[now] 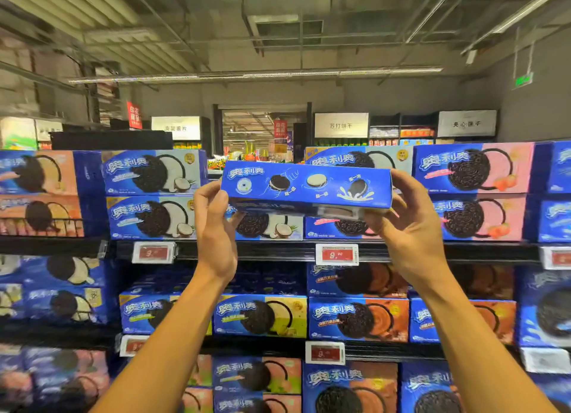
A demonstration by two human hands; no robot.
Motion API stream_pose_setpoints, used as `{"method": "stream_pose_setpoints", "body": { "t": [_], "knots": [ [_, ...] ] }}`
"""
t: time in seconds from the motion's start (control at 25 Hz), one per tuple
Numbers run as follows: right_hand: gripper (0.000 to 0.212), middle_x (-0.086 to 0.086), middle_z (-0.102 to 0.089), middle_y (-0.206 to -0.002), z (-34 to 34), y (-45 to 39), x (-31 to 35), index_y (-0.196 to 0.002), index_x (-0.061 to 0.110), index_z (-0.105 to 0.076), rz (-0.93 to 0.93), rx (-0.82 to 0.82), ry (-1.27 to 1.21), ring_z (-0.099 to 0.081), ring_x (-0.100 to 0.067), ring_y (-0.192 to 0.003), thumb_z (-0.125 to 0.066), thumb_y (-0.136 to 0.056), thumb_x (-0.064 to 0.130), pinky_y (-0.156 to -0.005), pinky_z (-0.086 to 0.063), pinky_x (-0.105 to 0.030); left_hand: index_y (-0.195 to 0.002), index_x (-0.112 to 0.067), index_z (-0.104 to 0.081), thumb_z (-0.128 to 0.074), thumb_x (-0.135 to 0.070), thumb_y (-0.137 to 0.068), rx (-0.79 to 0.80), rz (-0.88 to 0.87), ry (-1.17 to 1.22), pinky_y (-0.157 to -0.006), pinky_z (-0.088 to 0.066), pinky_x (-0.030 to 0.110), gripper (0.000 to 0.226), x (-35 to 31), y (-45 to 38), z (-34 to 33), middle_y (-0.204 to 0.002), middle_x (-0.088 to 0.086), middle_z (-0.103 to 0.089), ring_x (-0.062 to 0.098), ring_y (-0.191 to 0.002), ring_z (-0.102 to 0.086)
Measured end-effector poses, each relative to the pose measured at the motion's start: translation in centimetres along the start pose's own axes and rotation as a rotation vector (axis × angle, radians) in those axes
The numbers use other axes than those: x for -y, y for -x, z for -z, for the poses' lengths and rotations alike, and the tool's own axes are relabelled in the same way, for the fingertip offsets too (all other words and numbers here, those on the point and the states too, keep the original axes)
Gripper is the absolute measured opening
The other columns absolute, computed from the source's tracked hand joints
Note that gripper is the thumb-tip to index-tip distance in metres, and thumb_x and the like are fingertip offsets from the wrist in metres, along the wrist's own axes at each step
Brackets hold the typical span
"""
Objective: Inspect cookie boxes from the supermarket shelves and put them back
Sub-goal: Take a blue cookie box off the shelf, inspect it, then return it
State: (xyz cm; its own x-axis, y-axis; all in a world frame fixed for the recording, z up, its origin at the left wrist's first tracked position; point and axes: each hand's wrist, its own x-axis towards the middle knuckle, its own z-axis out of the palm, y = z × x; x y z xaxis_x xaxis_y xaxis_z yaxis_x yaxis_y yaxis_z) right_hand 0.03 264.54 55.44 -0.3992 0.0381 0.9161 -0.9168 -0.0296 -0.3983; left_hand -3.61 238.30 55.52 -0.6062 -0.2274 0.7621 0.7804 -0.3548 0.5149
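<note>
Blue cookie box [306, 185], held level before the top shelf [278, 250]: your left hand [213, 227] and right hand [408, 224] grip its ends. Its underside is blurred; the box hides the stacked boxes [151, 193] behind.

Above me runs a grey open ceiling [278, 17] with ducts and pipes, and one long tube light [256, 74] crosses it. The back wall [386, 98] is grey. White aisle signs [341, 125] stand over far shelves. On my right hangs a green exit sign [522, 80]. A red banner [133, 115] hangs on my left.
</note>
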Motion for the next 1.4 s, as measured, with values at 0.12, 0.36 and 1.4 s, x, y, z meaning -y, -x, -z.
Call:
{"method": "stream_pose_setpoints", "body": {
  "t": [0.12, 0.36, 1.4],
  "knots": [
    [0.058, 0.024, -0.063, -0.125, 0.8, 0.2, 0.1, -0.129, 0.031, -0.048, 0.000, 0.019, -0.008, -0.062, -0.003, -0.116, -0.068, -0.087, -0.003, -0.086, -0.054, -0.019, -0.129, -0.020, -0.047, -0.053, -0.045, -0.081, 0.033, -0.021, -0.028, -0.089, -0.046, 0.037, 0.055, -0.6, 0.8, -1.1, -0.127, 0.006, -0.053, 0.012, -0.104, -0.057],
    [0.056, 0.026, -0.064, -0.122, 3.2, 0.1, 1.5, -0.128, 0.028, -0.046, -0.004, 0.054, -0.008, -0.061, -0.001, -0.115, -0.065, -0.088, -0.006, -0.088, -0.051, -0.017, -0.131, -0.011, -0.046, -0.051, -0.043, -0.078, 0.033, -0.015, -0.049, -0.089, -0.044, 0.038, 0.061, -1.6, 2.7, -3.8, -0.117, 0.004, -0.058, 0.015, -0.105, -0.055],
    [0.029, 0.006, -0.076, -0.083, 6.1, -0.3, 3.8, -0.101, 0.025, -0.067, -0.870, -0.044, -0.277, -0.071, -0.007, -0.069, -0.046, -0.103, 0.045, -0.053, -0.056, -0.020, -0.089, -0.035, -0.076, -0.029, -0.052, -0.104, 0.146, 0.490, -0.397, -0.053, -0.046, 0.027, 0.052, -4.2, 5.9, -5.8, -0.075, 0.003, -0.072, 0.020, -0.060, -0.067]
  ]
}}
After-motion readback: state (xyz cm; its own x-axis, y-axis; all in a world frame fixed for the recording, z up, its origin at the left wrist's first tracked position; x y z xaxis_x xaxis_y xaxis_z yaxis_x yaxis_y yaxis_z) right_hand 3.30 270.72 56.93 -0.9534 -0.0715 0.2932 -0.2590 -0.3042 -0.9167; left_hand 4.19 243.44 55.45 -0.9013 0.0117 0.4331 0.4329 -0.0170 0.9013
